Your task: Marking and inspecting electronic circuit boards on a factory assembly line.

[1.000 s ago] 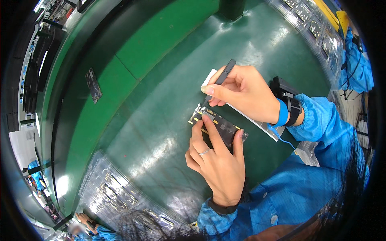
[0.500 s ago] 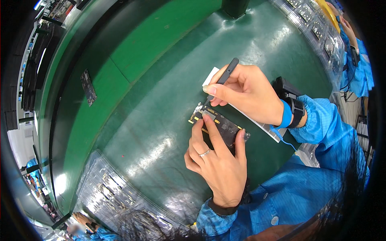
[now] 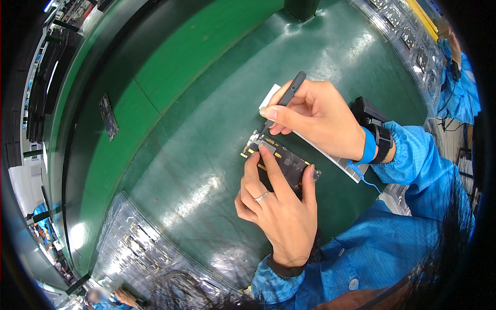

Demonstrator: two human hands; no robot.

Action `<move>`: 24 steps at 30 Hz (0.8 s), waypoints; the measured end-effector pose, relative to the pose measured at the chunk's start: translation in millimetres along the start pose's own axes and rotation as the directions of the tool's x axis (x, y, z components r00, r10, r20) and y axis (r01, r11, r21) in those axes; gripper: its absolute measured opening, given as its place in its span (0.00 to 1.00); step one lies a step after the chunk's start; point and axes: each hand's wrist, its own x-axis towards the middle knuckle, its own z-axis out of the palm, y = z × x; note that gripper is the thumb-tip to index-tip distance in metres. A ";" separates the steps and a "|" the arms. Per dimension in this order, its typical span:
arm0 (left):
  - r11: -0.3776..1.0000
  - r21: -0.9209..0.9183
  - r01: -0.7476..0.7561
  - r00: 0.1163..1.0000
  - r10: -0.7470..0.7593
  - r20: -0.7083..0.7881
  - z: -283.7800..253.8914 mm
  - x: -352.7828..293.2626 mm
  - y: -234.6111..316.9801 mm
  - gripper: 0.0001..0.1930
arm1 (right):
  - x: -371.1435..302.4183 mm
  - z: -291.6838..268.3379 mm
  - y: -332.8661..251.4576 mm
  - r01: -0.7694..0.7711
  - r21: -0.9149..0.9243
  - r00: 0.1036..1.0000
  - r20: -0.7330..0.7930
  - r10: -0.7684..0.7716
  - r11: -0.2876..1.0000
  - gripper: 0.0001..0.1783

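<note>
A dark circuit board [image 3: 289,166] with gold contacts lies on the green table mat under my hands. My left hand [image 3: 279,206] grips it, thumb against the right edge and index and middle fingers on its upper left part. Under the index fingertip is a small grey rectangular piece [image 3: 267,147]. My right hand [image 3: 320,116] pinches slim black tweezers [image 3: 292,89], tilted, with their lower end at the board's far left part, close to my left index finger. Whether the tips grip anything is too small to tell.
A white strip [image 3: 338,164] lies partly beneath my right hand. Another circuit board [image 3: 108,117] rests on the bright green belt at the left. Clear plastic trays [image 3: 150,248] hold parts at lower left; more trays [image 3: 408,39] stand at upper right, near a co-worker's blue sleeve [image 3: 460,98].
The tweezers and my right hand have shifted very slightly; my left hand keeps its hold. The board on the belt has slid a little down and left. Co-workers' hands at the edges have moved.
</note>
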 end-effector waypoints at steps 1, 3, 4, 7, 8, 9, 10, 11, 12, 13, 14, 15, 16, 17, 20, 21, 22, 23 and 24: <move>1.000 0.000 0.000 1.000 0.000 0.001 0.5 0.2 0.2 0.42 | 0.2 0.7 1.4 0.020 0.030 0.999 -0.036 -0.018 0.999 0.11; 1.000 -0.001 -0.001 1.000 0.001 0.006 0.3 0.4 0.6 0.42 | 0.8 -0.2 2.2 0.019 0.025 0.999 -0.035 -0.018 1.000 0.11; 1.000 -0.001 -0.001 1.000 0.001 0.008 0.4 0.6 0.7 0.42 | 1.0 -0.6 2.9 0.019 0.020 0.999 -0.034 -0.018 1.000 0.12; 1.000 0.003 0.002 1.000 -0.002 0.012 -2.0 0.7 1.5 0.42 | 0.6 0.5 1.7 0.028 0.012 0.999 -0.041 -0.027 1.000 0.12; 1.000 0.004 0.002 1.000 -0.002 0.013 -2.0 0.8 1.6 0.42 | 0.7 0.1 1.8 0.027 0.013 0.999 -0.041 -0.027 1.000 0.12; 1.000 0.005 0.002 1.000 -0.002 0.014 -2.0 0.9 1.7 0.42 | 0.8 -0.4 1.8 0.022 -0.003 0.999 -0.040 -0.022 1.000 0.12; 1.000 0.005 0.002 1.000 -0.002 0.014 -2.3 1.1 2.1 0.42 | 0.8 -0.7 1.8 0.017 -0.018 0.999 -0.038 -0.018 1.000 0.12; 1.000 0.004 0.006 1.000 -0.006 0.021 -3.2 1.4 2.9 0.42 | 0.7 -0.7 1.6 0.016 -0.017 0.999 -0.038 -0.016 1.000 0.12; 1.000 0.003 0.011 1.000 -0.011 0.028 -3.7 1.5 3.5 0.42 | 0.4 -0.6 1.5 0.021 -0.014 0.999 -0.041 -0.022 1.000 0.11; 1.000 0.004 0.012 1.000 -0.012 0.029 -3.8 1.3 3.8 0.42 | 0.2 -0.5 1.3 0.027 -0.011 0.999 -0.043 -0.028 1.000 0.11; 1.000 0.004 0.014 0.999 -0.014 0.033 -3.2 1.1 4.2 0.42 | 0.3 -0.9 2.3 0.026 -0.011 0.999 -0.045 -0.026 1.000 0.11; 1.000 0.004 0.017 0.999 -0.017 0.037 -2.5 1.1 4.4 0.42 | 0.4 -1.2 3.8 0.031 -0.009 0.998 -0.046 -0.031 0.999 0.11; 1.000 0.004 0.016 0.999 -0.016 0.039 -1.1 1.3 4.2 0.42 | 0.4 -1.7 4.8 0.036 -0.007 0.998 -0.047 -0.037 0.999 0.11; 0.999 0.043 -0.004 1.000 0.003 0.024 0.1 1.6 3.7 0.40 | 0.3 -2.6 4.6 0.036 -0.006 0.998 -0.047 -0.036 0.999 0.11; 0.991 0.130 -0.025 0.999 0.019 0.042 -2.4 2.4 7.1 0.39 | -0.1 -4.4 4.8 -0.008 -0.029 1.000 0.011 0.008 1.000 0.12; 0.984 0.178 -0.027 0.997 0.014 0.073 -3.7 2.4 8.7 0.39 | 0.4 -2.9 5.8 0.024 -0.002 1.000 -0.010 -0.024 1.000 0.11; 0.984 0.179 -0.026 0.997 0.013 0.074 -4.0 2.5 9.3 0.39 | 0.4 -2.0 6.2 0.056 0.024 0.998 -0.031 -0.056 0.998 0.11; 0.982 0.188 -0.023 0.998 0.010 0.070 -4.4 2.6 9.9 0.39 | -0.3 -1.9 5.7 0.055 0.025 0.998 -0.030 -0.055 0.998 0.11; 0.980 0.197 -0.020 0.998 0.007 0.065 -5.0 2.6 10.1 0.39 | -1.2 -1.5 4.5 0.068 0.020 0.997 -0.050 -0.067 0.998 0.11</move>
